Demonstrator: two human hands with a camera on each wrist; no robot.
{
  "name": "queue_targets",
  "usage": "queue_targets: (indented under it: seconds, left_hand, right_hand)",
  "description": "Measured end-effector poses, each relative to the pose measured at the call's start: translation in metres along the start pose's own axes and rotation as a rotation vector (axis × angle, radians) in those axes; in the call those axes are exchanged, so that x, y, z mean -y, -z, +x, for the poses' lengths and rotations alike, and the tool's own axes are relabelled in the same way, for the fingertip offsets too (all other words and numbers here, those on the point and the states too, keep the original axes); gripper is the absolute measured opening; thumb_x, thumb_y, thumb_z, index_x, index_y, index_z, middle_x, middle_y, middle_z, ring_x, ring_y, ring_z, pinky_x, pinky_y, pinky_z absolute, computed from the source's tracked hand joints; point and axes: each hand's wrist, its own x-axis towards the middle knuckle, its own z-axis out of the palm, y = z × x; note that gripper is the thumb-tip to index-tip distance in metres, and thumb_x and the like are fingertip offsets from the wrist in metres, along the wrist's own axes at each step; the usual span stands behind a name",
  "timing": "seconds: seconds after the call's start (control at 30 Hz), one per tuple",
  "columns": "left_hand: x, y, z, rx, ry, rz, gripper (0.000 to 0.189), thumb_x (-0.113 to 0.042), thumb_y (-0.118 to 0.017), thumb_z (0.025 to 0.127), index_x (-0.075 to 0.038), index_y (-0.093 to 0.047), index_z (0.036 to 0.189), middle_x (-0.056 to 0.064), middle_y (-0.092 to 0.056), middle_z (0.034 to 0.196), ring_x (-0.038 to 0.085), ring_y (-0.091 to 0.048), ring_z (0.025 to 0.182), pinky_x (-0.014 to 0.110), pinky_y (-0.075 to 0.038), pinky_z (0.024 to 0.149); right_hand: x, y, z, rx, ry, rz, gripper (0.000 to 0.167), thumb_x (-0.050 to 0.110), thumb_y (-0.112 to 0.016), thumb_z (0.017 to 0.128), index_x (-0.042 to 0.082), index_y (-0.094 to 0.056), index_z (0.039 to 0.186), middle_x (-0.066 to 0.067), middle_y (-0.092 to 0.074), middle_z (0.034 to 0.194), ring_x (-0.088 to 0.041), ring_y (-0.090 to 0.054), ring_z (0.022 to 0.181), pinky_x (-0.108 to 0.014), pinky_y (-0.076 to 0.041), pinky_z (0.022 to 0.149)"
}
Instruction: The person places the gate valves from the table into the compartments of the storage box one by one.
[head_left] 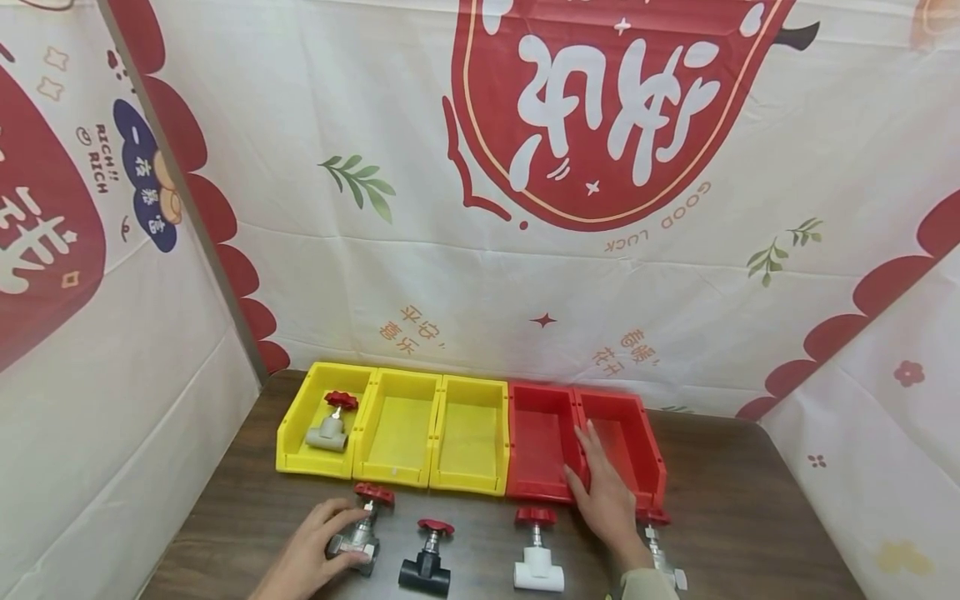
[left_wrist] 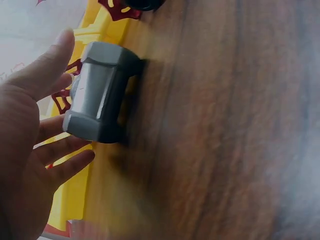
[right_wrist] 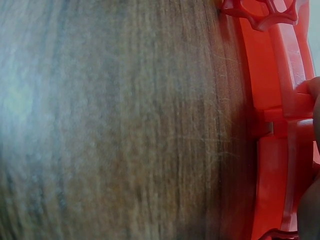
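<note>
Metal valve (head_left: 358, 537) with red handwheel, standing on the wooden table (head_left: 750, 517) just in front of the yellow bins, at the left end of a row of four valves. Left hand (head_left: 311, 546) at the valve body, fingers loosely spread and lightly curved; in the left wrist view the grey body (left_wrist: 97, 99) lies against the fingertips (left_wrist: 60, 47), not clamped. Next in the row, to the right: black valve (head_left: 426, 560), white valve (head_left: 537, 557), and a second metal valve (head_left: 660, 554) partly hidden behind the right forearm, each with a red handwheel. Right hand (head_left: 603, 492) laid on the front of the right-hand red bin (head_left: 637, 433), fingers straight and close together over the wall shared with the adjoining red bin (head_left: 536, 442); thumb lies on the front edge. Behind the valves, five bins side by side and touching: three yellow (head_left: 397, 425), then the two red. The leftmost yellow bin (head_left: 296, 433) contains one grey valve (head_left: 330, 425) with red handwheel. Printed red-and-white cloth (head_left: 525, 250) hangs behind and to both sides of the table
</note>
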Motion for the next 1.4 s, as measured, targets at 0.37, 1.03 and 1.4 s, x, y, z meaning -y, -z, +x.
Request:
queue_targets:
  seconds: [0.37, 1.03, 1.4]
  left_hand:
    - [0.006, -0.012, 0.000, 0.118, 0.008, -0.035, 0.063, -0.060, -0.070, 0.074, -0.029, -0.059, 0.128, -0.006, -0.051, 0.118, 0.020, -0.046, 0.105, 0.049, -0.045, 0.087]
    - [0.007, -0.010, 0.003, 0.218, 0.000, -0.016, 0.050, -0.049, -0.073, 0.076, -0.040, -0.061, 0.124, 0.003, -0.048, 0.126, 0.029, -0.045, 0.111, 0.058, -0.040, 0.088]
    - [0.011, -0.008, 0.003, 0.250, -0.031, -0.068, 0.048, -0.045, -0.072, 0.078, -0.035, -0.062, 0.125, 0.007, -0.048, 0.128, 0.028, -0.047, 0.109, 0.051, -0.048, 0.085]
  right_hand:
    - [0.000, -0.001, -0.001, -0.008, 0.001, -0.007, 0.097, 0.040, -0.076, 0.079, 0.038, -0.014, 0.153, 0.013, -0.003, 0.159, -0.036, -0.041, 0.130, -0.059, -0.051, 0.076]
    - [-0.002, -0.001, 0.003, 0.010, -0.017, -0.005, 0.098, 0.042, -0.076, 0.078, 0.041, -0.012, 0.152, 0.012, -0.004, 0.159, -0.035, -0.041, 0.130, -0.059, -0.051, 0.076]
    - [-0.002, -0.001, 0.001, 0.018, -0.004, 0.003, 0.098, 0.040, -0.076, 0.079, 0.040, -0.012, 0.153, 0.011, -0.003, 0.159, -0.036, -0.041, 0.130, -0.058, -0.051, 0.077]
